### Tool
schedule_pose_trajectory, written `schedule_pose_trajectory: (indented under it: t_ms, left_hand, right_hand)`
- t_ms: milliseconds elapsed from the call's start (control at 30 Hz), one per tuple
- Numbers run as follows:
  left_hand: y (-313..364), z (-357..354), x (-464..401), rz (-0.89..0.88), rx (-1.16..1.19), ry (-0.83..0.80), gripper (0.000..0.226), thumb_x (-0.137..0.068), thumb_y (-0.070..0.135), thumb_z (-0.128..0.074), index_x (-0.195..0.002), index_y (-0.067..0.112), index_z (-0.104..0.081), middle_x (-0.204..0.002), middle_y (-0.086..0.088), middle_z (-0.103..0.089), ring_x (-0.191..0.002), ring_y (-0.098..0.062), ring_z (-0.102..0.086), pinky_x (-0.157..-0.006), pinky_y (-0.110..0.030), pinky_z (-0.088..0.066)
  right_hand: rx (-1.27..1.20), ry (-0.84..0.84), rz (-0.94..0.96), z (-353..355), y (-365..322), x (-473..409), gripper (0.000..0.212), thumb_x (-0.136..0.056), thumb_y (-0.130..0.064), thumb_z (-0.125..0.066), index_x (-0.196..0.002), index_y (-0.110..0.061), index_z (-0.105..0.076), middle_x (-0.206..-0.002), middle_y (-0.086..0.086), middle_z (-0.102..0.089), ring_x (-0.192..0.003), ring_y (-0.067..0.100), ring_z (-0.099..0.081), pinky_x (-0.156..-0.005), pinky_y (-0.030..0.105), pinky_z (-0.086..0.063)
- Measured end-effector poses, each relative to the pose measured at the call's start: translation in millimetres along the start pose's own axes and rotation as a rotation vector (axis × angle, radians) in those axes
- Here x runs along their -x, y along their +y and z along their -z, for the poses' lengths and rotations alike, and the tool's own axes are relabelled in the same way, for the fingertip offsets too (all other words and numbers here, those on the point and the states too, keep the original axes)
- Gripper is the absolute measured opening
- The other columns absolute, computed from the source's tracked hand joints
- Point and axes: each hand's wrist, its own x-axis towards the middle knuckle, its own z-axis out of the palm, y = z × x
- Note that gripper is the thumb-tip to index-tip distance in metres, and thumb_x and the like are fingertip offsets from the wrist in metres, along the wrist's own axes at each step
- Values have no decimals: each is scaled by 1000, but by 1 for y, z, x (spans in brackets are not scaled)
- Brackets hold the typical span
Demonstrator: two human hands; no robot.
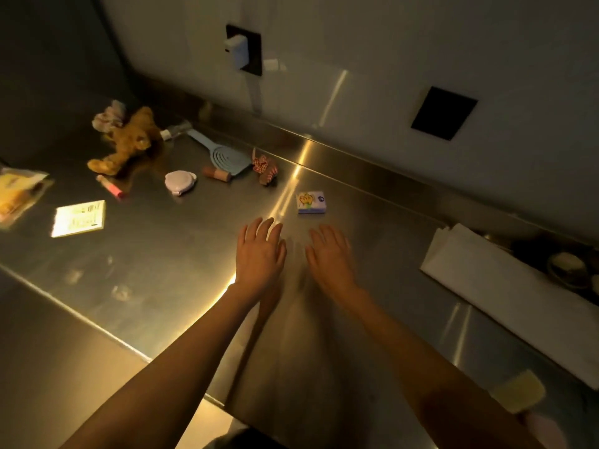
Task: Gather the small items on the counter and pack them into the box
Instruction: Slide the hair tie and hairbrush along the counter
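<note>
Reaching out over the steel counter [181, 286], we have both hands side by side with palms down and fingers straight, holding nothing. Our left hand [259, 251] and right hand [330, 254] hover near a small white packet [311, 202] with a yellow print, which lies just beyond the fingertips, apart from them. Farther left along the back edge lie a red-and-white ribbon bow [265, 170], a pale blue slotted scoop [220, 153], a small cork-like cylinder [216, 173] and a round pale case [180, 183]. A brown plush toy [126, 140] sprawls behind them, beside a crumpled cloth bundle [108, 115] and a small clear bottle [176, 129] on its side. A pink pen-like stick [110, 187] rests in front of the toy. Near the left edge sit a printed white card [79, 218] and a yellowish bag [16, 196]. At the right, a white box [505, 286] stands open, its contents too dark to make out.
</note>
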Motion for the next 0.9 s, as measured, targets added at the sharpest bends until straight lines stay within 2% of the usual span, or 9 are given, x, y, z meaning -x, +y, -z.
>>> schedule_pose_trajectory:
  t_ms: [100,300,467,633,767,833,900]
  left_hand:
    - [-27,-5,-41,-38,7,-17,42,-97,36,-40,-125,11,-59,-128,-13,-58,-123,-33,-49,-103,-49,-36]
    - [-66,-16,-110,-107,27,-49,55,-95,40,-26,-131,10,-54,-134,-15,-54,-127,-34,-45,-107,-49,-32]
    - [-91,-40,-161,-106,20,-88,49,-99,38,-36,-143,17,-40,-144,-12,-44,-137,-30,-34,-114,-48,-24]
    - [-105,-61,-196,-134,22,-139,51,-97,42,-34,-142,18,-39,-147,-12,-39,-138,-32,-30,-113,-50,-23]
    - [-113,-77,-215,-144,-3,-232,56,-95,48,-35,-143,18,-35,-149,-14,-33,-139,-36,-24,-113,-53,-21]
    - [-115,-82,-223,-138,11,-260,60,-95,50,-36,-146,18,-31,-153,-14,-27,-142,-38,-16,-116,-53,-14]
    - [-114,-86,-230,-139,11,-274,63,-94,54,-32,-147,19,-28,-155,-13,-24,-144,-38,-8,-117,-53,-8]
  right_hand:
    - [13,27,-19,-9,-11,-41,49,-95,-35,-29,-118,-6,-62,-116,17,-63,-108,31,-59,-89,42,-47]
    - [24,65,-117,-28,-10,-98,44,-91,-30,-36,-120,-8,-61,-121,15,-60,-114,32,-56,-96,41,-44]
    - [14,24,-199,-47,1,-128,34,-93,-24,-54,-121,-7,-60,-125,21,-56,-117,36,-51,-97,46,-40]
    - [29,-78,-250,-63,7,-151,43,-96,-32,-45,-133,-10,-51,-140,19,-45,-133,35,-36,-106,45,-31]
    - [45,-135,-246,-73,11,-166,49,-95,-39,-45,-137,-14,-46,-146,17,-38,-138,33,-29,-110,45,-25]
    - [54,-160,-257,-80,11,-170,52,-95,-43,-44,-138,-15,-45,-147,17,-37,-138,32,-27,-110,45,-24]
    - [57,-155,-287,-87,9,-172,53,-93,-46,-39,-134,-14,-51,-143,18,-42,-136,34,-33,-108,46,-28]
